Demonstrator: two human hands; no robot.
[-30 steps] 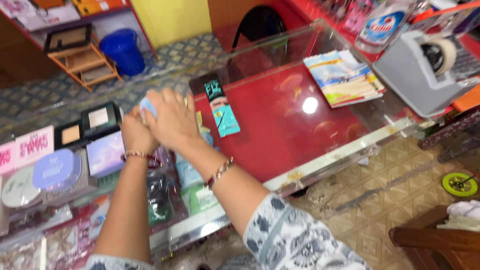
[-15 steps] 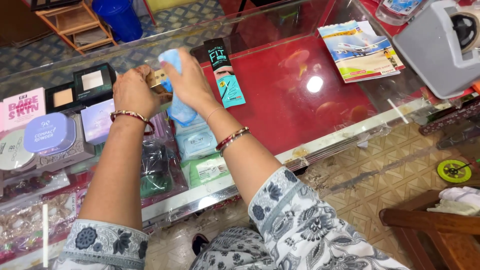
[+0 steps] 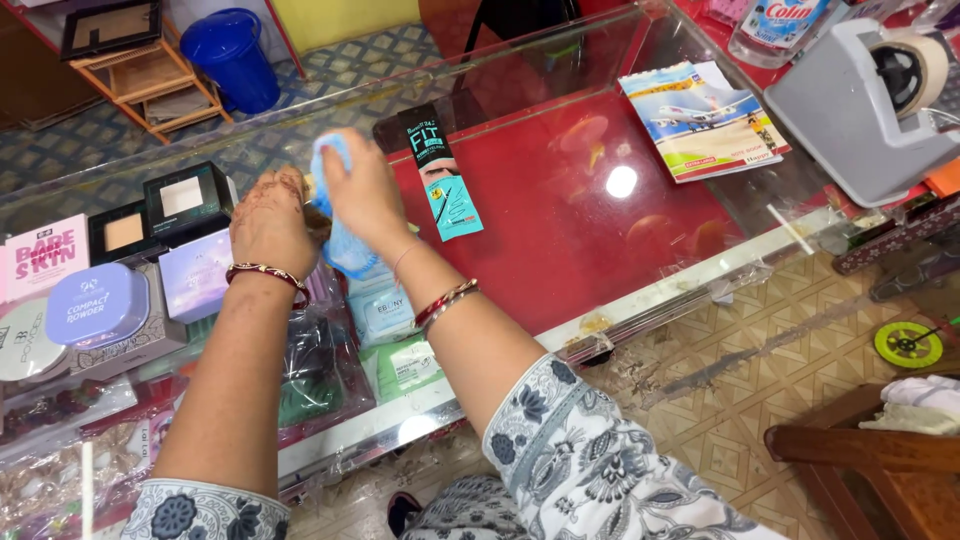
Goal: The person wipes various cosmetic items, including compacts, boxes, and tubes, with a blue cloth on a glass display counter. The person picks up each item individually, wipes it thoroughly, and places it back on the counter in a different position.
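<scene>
Your right hand (image 3: 365, 190) grips a light blue cloth (image 3: 340, 245) over the glass counter (image 3: 560, 250), its fingers curled and pressed together around the cloth's upper part, while the rest of the cloth hangs below the hand and lies against the glass. Your left hand (image 3: 270, 215) sits just beside it, touching the cloth's left edge; its fingers are bent down and closed on something small and brownish between the two hands, too hidden to identify. Each wrist wears bangles, and both arms end in grey-white floral sleeves (image 3: 590, 460). Just right of the right hand, a slim black and teal cosmetic card pack (image 3: 440, 170) lies flat on the glass, pointing away from you. Under the glass to the left of the left hand sit open compact powder cases (image 3: 185, 195), a round lilac compact (image 3: 97, 305) and a pink box (image 3: 45, 260); below your forearms lie cosmetics in clear wrappers (image 3: 320, 370). Farther right on the counter, well apart from the hands, a booklet showing an aeroplane (image 3: 705, 120) rests above the red lining, and a grey tape dispenser (image 3: 870, 100) stands at the far right corner. Beyond the counter, a blue plastic bin (image 3: 232, 55) stands beside a small wooden rack (image 3: 140, 70) on the patterned floor.
</scene>
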